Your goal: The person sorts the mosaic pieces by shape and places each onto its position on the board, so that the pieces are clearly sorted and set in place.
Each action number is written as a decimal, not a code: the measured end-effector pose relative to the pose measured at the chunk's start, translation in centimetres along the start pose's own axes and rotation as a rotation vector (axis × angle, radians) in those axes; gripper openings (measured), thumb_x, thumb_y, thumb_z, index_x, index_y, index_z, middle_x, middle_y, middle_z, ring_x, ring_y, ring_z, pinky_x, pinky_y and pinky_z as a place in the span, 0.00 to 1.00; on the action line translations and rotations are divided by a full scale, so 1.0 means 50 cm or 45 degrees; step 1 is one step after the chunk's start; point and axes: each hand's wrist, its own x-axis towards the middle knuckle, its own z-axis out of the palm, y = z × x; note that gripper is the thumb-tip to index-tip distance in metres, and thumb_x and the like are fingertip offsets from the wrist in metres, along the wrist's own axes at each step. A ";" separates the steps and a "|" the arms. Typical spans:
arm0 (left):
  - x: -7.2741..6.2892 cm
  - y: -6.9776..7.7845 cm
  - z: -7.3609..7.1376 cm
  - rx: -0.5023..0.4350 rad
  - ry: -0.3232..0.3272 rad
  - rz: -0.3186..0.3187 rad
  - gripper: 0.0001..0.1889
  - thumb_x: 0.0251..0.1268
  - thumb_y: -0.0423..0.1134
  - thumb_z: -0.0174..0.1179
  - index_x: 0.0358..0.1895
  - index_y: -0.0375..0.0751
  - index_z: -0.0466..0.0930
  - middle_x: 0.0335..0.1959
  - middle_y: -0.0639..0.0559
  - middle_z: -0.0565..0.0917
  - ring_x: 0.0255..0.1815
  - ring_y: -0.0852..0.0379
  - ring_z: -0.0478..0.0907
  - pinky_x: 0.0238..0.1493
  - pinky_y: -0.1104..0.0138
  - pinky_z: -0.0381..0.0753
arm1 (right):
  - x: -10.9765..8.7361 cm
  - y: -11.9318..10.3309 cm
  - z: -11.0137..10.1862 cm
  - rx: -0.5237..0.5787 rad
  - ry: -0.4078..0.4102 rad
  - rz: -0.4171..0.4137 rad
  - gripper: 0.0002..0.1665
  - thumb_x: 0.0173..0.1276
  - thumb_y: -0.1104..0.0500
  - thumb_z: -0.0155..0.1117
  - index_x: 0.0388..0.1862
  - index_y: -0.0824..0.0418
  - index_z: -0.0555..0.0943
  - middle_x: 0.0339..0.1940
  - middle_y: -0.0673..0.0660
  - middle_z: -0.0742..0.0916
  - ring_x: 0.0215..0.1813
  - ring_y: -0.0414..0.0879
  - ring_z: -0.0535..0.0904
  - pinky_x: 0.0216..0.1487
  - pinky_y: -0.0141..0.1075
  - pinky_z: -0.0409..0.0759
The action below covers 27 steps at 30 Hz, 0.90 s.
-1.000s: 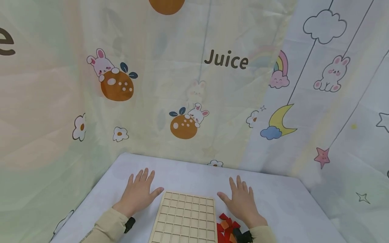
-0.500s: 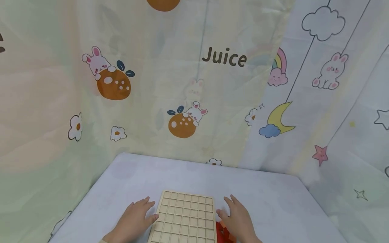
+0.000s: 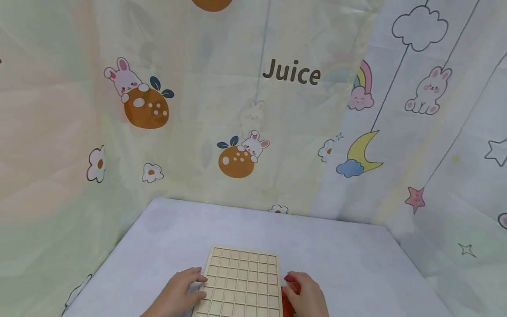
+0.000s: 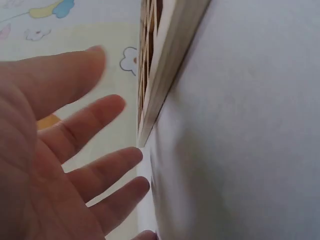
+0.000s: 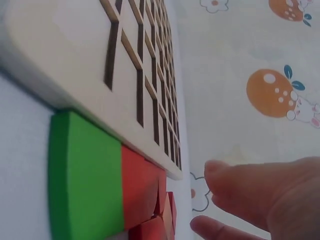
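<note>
A pale wooden board (image 3: 241,281) with a grid of shallow square cells lies on the white table. By its left edge is my left hand (image 3: 177,291), fingers spread and nothing held; in the left wrist view its fingertips are near the board's side (image 4: 172,65). My right hand (image 3: 310,297) reaches over small red pieces (image 3: 288,304) at the board's right edge, partly covering them. The right wrist view has its thumb and a finger (image 5: 212,227) apart, with no piece seen between them. A green block (image 5: 92,175) and a red block (image 5: 140,182) lie against the board there.
The table (image 3: 340,246) is covered in white and stretches behind and to both sides of the board. Printed curtains (image 3: 190,176) with rabbits, oranges and the word Juice hang close around the back and sides.
Both hands have drawn back from flat on the table on either side of the board. The left is now by the board's left edge, the right over the red pieces.
</note>
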 end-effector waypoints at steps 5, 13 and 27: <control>-0.003 -0.017 0.004 -0.011 -0.065 0.046 0.17 0.49 0.48 0.74 0.40 0.49 0.79 0.61 0.31 0.73 0.66 0.24 0.62 0.60 0.24 0.49 | -0.001 0.008 0.003 0.021 0.000 0.121 0.13 0.58 0.55 0.75 0.43 0.55 0.86 0.35 0.49 0.82 0.35 0.44 0.75 0.36 0.40 0.82; -0.004 -0.020 0.003 0.013 -0.088 0.074 0.18 0.45 0.48 0.75 0.35 0.52 0.75 0.63 0.31 0.72 0.67 0.23 0.59 0.60 0.23 0.45 | 0.000 0.034 -0.009 0.010 -0.069 0.160 0.14 0.57 0.55 0.76 0.39 0.59 0.86 0.33 0.49 0.82 0.37 0.45 0.80 0.40 0.44 0.85; -0.006 -0.025 0.005 -0.002 -0.105 0.124 0.20 0.53 0.50 0.71 0.48 0.48 0.80 0.64 0.30 0.71 0.67 0.22 0.60 0.58 0.22 0.47 | 0.004 0.031 0.012 -0.041 -0.113 0.267 0.14 0.57 0.57 0.75 0.41 0.60 0.85 0.33 0.52 0.79 0.36 0.45 0.74 0.39 0.41 0.82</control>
